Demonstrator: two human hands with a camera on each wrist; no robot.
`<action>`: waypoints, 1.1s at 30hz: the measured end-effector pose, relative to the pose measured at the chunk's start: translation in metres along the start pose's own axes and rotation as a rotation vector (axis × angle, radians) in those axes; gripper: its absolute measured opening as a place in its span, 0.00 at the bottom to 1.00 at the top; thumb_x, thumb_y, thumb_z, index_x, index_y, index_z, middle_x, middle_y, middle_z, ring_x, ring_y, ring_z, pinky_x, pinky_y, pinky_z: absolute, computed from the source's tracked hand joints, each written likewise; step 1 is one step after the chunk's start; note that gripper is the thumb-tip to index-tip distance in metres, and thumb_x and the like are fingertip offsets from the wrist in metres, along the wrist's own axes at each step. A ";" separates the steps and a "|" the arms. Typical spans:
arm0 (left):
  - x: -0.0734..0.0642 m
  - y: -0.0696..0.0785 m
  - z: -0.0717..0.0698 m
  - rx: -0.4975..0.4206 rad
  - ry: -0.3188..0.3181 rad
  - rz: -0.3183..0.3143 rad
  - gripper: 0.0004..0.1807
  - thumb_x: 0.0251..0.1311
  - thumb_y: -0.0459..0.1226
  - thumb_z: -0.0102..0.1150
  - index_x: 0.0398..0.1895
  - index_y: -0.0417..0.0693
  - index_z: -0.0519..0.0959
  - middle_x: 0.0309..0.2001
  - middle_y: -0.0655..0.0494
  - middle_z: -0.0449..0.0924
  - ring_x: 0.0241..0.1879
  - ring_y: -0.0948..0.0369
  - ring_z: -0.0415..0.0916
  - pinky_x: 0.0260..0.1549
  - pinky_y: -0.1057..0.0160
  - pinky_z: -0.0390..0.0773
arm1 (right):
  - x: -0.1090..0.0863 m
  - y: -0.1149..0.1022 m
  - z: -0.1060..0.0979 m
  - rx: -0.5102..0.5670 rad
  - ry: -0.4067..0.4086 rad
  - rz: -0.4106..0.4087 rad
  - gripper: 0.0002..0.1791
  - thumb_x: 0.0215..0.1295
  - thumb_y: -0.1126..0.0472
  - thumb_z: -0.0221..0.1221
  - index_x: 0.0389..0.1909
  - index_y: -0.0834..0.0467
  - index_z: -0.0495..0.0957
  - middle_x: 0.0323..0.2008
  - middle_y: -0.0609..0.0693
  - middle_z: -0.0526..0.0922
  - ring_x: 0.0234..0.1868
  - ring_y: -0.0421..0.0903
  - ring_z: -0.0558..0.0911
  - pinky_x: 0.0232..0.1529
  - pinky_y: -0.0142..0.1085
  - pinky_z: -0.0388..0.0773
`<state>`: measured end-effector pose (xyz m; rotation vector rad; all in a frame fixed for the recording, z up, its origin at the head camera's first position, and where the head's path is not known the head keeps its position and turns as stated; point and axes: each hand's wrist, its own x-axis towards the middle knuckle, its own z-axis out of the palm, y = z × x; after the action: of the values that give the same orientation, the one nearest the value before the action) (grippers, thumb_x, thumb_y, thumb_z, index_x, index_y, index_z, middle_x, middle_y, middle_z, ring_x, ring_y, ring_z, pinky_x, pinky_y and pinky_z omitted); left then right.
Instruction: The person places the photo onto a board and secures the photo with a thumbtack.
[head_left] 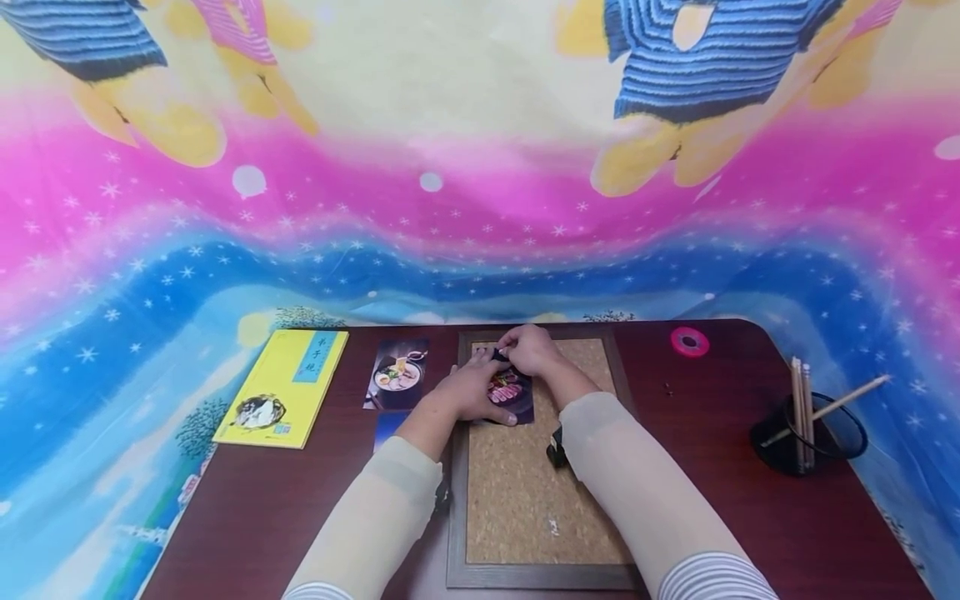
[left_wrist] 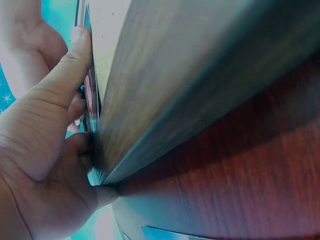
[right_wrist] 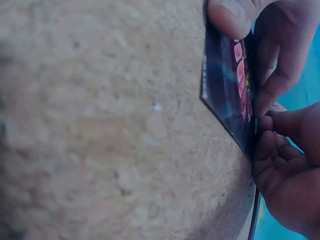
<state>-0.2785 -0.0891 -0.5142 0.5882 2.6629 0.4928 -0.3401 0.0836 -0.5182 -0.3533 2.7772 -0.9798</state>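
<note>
Food photo [head_left: 506,392] on cork board [head_left: 540,487], both hands at it

Photo sits far left on the board, under the left hand [head_left: 474,387] and just this side of the right fingertips. Left is spread and pressing, thumb by the near edge. Right hand [head_left: 531,350] has its fingertips drawn together, seems to pinch a small pale thing [left_wrist: 77,121]; can't tell what, fingers hide it. Far edge is what matters: left covers the photo's left side, right comes in over the far edge, fingertips of both close together. Long axis looks near-to-far, along the board; partly covered, so not certain
</note>
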 end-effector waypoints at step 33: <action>0.002 -0.001 0.002 -0.020 0.004 -0.025 0.59 0.47 0.67 0.75 0.82 0.61 0.59 0.85 0.52 0.40 0.83 0.53 0.35 0.75 0.33 0.47 | 0.011 -0.001 0.000 -0.074 -0.035 0.013 0.11 0.73 0.60 0.59 0.45 0.55 0.89 0.45 0.50 0.89 0.53 0.53 0.84 0.57 0.46 0.80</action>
<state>-0.2796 -0.0887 -0.5165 0.5484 2.6625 0.5128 -0.3503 0.0799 -0.5191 -0.3585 2.7862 -0.8617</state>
